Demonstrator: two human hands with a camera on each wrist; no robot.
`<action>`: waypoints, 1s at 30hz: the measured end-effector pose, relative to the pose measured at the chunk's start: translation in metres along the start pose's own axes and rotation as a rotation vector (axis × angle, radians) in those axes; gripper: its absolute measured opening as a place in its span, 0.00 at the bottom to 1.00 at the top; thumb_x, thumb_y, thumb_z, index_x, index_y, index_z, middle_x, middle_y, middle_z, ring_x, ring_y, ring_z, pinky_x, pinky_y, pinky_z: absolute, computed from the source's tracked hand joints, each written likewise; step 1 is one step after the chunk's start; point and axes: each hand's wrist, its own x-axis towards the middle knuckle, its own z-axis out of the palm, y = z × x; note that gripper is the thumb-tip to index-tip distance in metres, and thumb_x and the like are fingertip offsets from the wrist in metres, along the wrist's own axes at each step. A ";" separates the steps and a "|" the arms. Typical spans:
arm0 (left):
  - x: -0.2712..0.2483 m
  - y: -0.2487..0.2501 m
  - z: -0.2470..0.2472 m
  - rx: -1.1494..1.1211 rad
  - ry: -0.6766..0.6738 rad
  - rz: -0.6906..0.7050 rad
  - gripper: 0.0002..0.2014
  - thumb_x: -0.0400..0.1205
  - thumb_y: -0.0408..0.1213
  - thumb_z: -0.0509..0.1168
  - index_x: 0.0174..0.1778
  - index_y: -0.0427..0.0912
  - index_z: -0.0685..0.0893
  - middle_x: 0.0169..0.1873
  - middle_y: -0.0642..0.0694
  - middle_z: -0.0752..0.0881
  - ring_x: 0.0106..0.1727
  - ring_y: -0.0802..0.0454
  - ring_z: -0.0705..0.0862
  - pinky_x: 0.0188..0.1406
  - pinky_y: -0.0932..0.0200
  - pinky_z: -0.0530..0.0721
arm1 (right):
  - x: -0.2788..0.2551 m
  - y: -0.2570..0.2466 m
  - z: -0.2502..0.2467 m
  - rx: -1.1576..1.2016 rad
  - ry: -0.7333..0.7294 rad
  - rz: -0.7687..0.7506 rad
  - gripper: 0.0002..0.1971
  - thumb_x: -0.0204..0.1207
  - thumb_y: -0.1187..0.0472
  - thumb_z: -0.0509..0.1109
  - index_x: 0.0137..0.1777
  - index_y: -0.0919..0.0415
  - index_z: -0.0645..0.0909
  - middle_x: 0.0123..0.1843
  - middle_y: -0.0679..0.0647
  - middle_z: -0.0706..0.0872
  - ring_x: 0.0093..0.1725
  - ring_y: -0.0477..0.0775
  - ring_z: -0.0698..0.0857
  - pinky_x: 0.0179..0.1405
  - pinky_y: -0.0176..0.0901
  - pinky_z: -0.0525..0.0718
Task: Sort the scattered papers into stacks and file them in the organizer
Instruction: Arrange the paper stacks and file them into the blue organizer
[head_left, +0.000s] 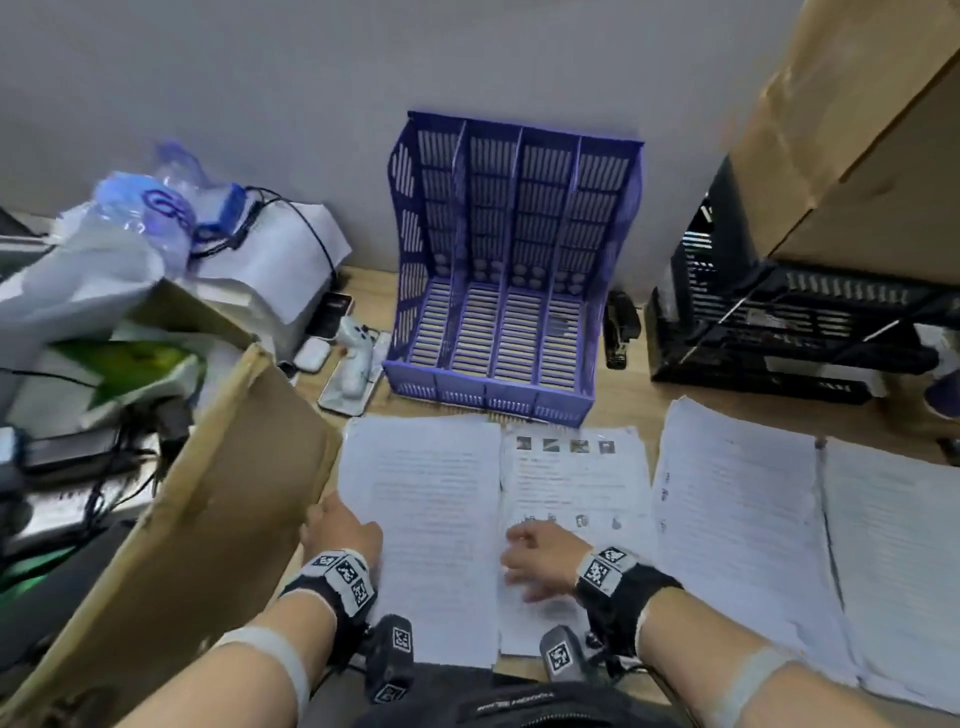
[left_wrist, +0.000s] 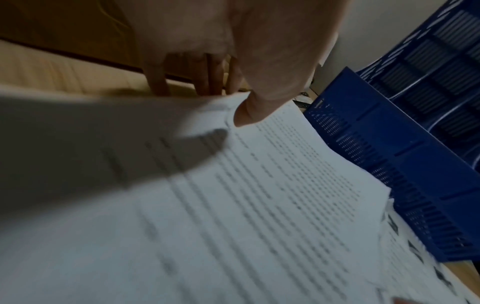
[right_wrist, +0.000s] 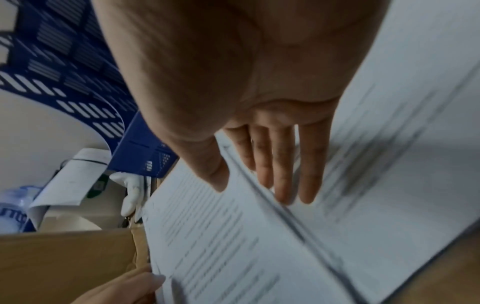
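Observation:
A blue-purple organizer (head_left: 509, 270) with several slots stands against the wall, and no papers show in it. In front of it lie printed paper stacks side by side: a text stack (head_left: 431, 519), a stack with small pictures (head_left: 571, 483), and two more stacks (head_left: 737, 519) (head_left: 893, 561) to the right. My left hand (head_left: 337, 525) grips the text stack's left edge; in the left wrist view the thumb (left_wrist: 244, 115) lies on top and the fingers go below the edge. My right hand (head_left: 540, 561) rests with straight fingers (right_wrist: 283, 185) on the paper at the seam between the two left stacks.
A tilted cardboard box (head_left: 208, 519) stands right beside my left hand. Behind it are bags, cables and clutter (head_left: 130, 234) and a white controller (head_left: 356, 358). A black stapler (head_left: 621, 327) and a black tray rack (head_left: 779, 322) under a cardboard box (head_left: 857, 130) sit to the right.

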 end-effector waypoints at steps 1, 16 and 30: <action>0.002 -0.006 -0.002 0.008 0.000 0.028 0.29 0.75 0.36 0.64 0.76 0.43 0.74 0.69 0.35 0.75 0.70 0.32 0.74 0.71 0.43 0.76 | 0.005 -0.001 0.007 -0.030 0.023 -0.005 0.13 0.76 0.62 0.70 0.60 0.56 0.76 0.55 0.57 0.83 0.47 0.54 0.87 0.37 0.47 0.87; 0.018 -0.002 -0.020 -0.158 -0.084 0.225 0.04 0.80 0.37 0.68 0.44 0.45 0.78 0.36 0.46 0.83 0.36 0.50 0.81 0.34 0.60 0.77 | 0.020 -0.006 0.020 -0.159 0.444 -0.108 0.13 0.69 0.68 0.54 0.33 0.55 0.79 0.32 0.58 0.89 0.30 0.60 0.91 0.30 0.59 0.91; 0.025 0.008 -0.024 -0.624 -0.314 0.350 0.14 0.79 0.37 0.74 0.42 0.27 0.80 0.33 0.39 0.86 0.35 0.48 0.83 0.34 0.60 0.79 | 0.015 -0.003 0.018 -0.168 0.523 -0.047 0.20 0.70 0.61 0.75 0.55 0.58 0.68 0.34 0.51 0.76 0.27 0.53 0.77 0.28 0.40 0.76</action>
